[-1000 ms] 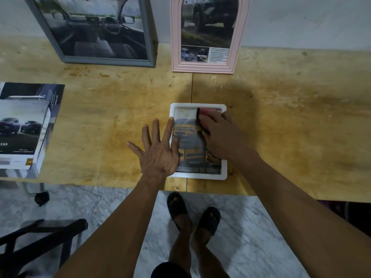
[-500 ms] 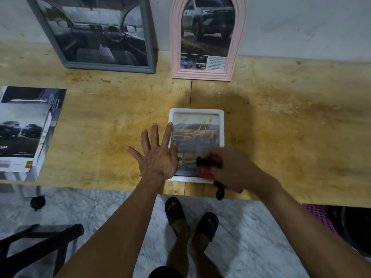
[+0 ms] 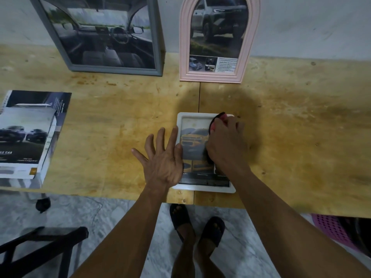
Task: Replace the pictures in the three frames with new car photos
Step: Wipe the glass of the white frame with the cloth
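Head view: the wooden desk (image 3: pixel 291 125) is filling most of the picture, its near edge running across at 6 o'clock. At 11 o'clock a grey frame (image 3: pixel 158 37) with a car-interior photo is leaning against the wall, and at 12 o'clock a pink arched frame (image 3: pixel 253 47) is showing a grey SUV. At 9 o'clock a stack of car brochures (image 3: pixel 30 137) is lying on the desk's left end. Just below centre, near the desk's front edge, the white frame (image 3: pixel 202 189) is lying flat with a yellow car photo (image 3: pixel 193 141) in it. I am pressing my left hand (image 3: pixel 162 159) flat beside that frame's left edge, fingers spread and straight, the thumb side overlapping the frame border. My right hand (image 3: pixel 226 145) is curling over the frame's upper right part, its grip closed around a red and black object (image 3: pixel 217 119) that is peeking out at the frame's 1 o'clock corner; I cannot tell what it is.
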